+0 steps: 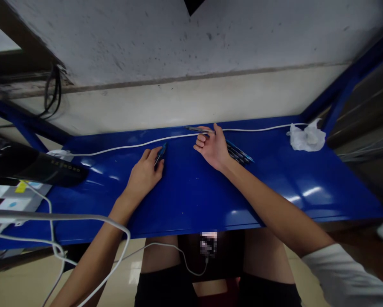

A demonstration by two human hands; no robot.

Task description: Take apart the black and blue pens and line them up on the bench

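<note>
Blue painted bench: one, glossy, bearing the items I log from my remote post.

Left hand: curled, pinching one blue pen between thumb and fingers, low over the surface.

Right hand: fingers folded in, thumb raised, one slim pen held with its end jutting left; how firmly, I cannot tell.

Loose pens: several, lying together just right of the right wrist, partly hidden by it.

White cable: one, running along the back.

Pale cord: one, looping across my view of the left forearm.

Plastic bag: one, crumpled, right end.

Risks, by my judgement: a sideways wrist sweep could scatter the loose pens, slick paint letting them roll; a slack pinch could drop either held pen; the cord could snag the forearm.
</note>
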